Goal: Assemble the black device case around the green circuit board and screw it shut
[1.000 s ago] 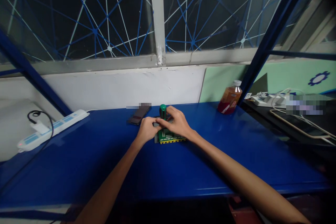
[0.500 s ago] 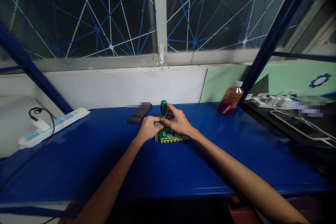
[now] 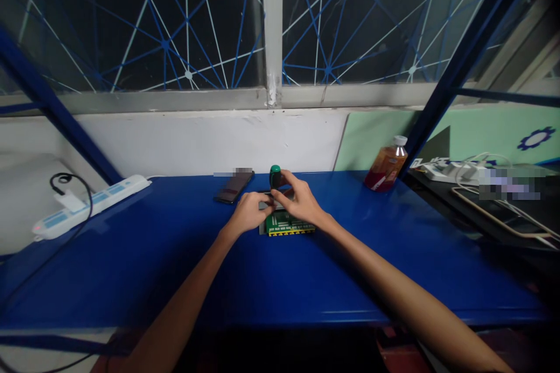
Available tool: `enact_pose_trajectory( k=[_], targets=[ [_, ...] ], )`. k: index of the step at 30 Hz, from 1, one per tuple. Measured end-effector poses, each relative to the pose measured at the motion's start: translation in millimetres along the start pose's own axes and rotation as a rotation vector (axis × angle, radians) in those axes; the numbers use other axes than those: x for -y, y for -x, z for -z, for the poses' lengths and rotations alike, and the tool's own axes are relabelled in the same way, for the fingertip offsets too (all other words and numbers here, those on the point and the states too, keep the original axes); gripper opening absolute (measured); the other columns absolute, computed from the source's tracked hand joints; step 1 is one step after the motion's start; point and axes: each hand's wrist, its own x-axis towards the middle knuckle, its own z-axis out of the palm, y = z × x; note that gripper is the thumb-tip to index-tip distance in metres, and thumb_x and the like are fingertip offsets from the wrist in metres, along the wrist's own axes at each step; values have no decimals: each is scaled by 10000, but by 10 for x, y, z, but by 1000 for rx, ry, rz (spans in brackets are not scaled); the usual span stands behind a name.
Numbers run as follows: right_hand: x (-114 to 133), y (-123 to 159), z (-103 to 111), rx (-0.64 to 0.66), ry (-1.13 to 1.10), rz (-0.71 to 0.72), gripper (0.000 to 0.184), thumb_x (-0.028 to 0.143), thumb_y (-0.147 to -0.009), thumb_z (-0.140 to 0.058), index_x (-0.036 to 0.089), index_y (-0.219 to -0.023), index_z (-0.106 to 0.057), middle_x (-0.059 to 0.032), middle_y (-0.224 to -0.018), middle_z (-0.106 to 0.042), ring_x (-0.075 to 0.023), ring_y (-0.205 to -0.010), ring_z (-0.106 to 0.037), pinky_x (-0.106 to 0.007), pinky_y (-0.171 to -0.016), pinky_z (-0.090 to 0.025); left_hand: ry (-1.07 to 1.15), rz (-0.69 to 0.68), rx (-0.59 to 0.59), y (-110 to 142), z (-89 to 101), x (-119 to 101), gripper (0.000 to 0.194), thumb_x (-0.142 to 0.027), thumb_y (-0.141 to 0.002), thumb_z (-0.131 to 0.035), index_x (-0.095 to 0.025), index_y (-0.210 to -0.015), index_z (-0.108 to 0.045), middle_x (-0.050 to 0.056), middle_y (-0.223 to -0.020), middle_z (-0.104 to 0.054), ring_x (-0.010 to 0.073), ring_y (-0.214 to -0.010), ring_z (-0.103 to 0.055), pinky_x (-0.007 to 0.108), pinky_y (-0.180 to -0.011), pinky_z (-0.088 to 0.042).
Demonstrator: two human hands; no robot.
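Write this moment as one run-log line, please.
left hand: by green board | right hand: at upright green-topped tool | phone: beyond left hand | bottle: right

Bare hands (image 3: 300,201), slim bare forearms (image 3: 376,265)

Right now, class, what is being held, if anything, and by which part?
The screwdriver, by its handle, in the right hand; whether the left hand grips anything cannot be told.

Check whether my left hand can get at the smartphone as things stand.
Probably yes: the smartphone lies just beyond your left hand on the tabletop, with nothing visible between them, though that hand is at the green circuit board.
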Motion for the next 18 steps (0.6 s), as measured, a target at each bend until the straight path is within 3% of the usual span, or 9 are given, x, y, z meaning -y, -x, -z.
enact_pose_trajectory(
  k=[8, 18],
  targets=[
    [-30, 4, -46, -56, -35, 16, 449, 377, -845, -588, 203, -1240, -463, -12, -820, -608, -148, -689, -604, -285, -626, -508, 17, -50, -66, 1, -28, 20, 189, -286, -787, -627, -166, -845, -761, 72, -866, -745, 215, -809, -672, 282, -706, -462],
    [15, 38, -52, -53, 67, 42, 440, 452, -862, -552, 211, -1224, -485, -50, -914, -631, -183, -760, -612, -318, -676, -510, 96, -78, -101, -7, -17, 26, 164, -233, -799, -615, -146, -812, -755, 70, -897, -754, 226, -830, -683, 290, -739, -483]
  ],
)
